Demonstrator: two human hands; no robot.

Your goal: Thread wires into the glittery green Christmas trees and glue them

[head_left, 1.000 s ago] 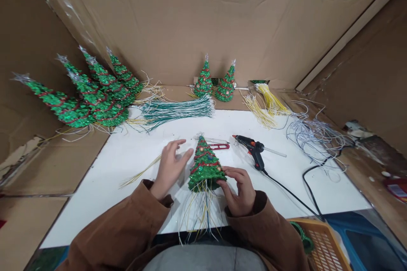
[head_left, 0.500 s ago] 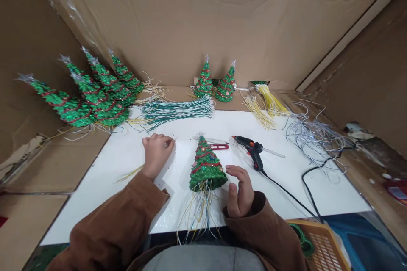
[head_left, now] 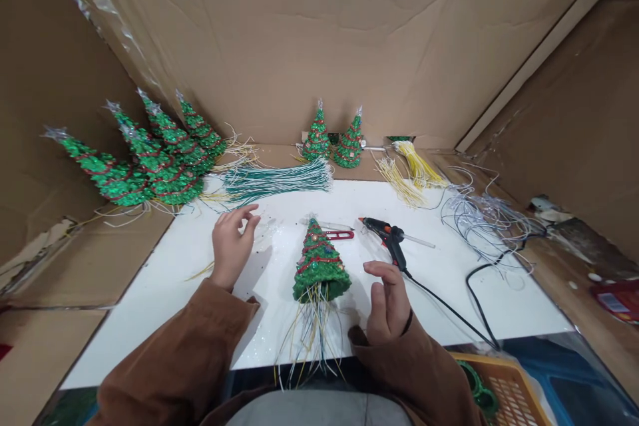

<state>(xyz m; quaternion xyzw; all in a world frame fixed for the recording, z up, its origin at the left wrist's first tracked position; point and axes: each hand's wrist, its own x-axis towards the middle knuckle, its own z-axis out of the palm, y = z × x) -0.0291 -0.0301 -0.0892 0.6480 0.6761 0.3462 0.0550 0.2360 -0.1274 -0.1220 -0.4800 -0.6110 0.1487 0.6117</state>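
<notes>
**A:** ok so what's on the bench right now?

**B:** One glittery green tree (head_left: 320, 263) lying on the white board (head_left: 449, 306), tip pointing away from the person, with a bunch of thin wires (head_left: 310, 339) spilling out of its base over the near edge. Nobody's holding it.

**A:** hands?

**B:** Left hand (head_left: 230, 246) is off to the left of the tree, fingers loosely curled and spread, resting near the board, with nothing in it as far as I can see. Right hand (head_left: 388, 303) hovers just right of the tree's base, fingers relaxed and apart, empty too. Neither touches the tree.

**A:** tools nearby?

**B:** Red snips (head_left: 338, 235) just past the tree's tip, black glue gun (head_left: 387, 239) to the right of those, cord trailing off. Green wire bundle (head_left: 279, 178) and yellow wire bundle (head_left: 414, 170) farther back, two finished trees (head_left: 333, 140) standing by the cardboard wall, and a pile of trees (head_left: 144, 160) lying on the left.
</notes>
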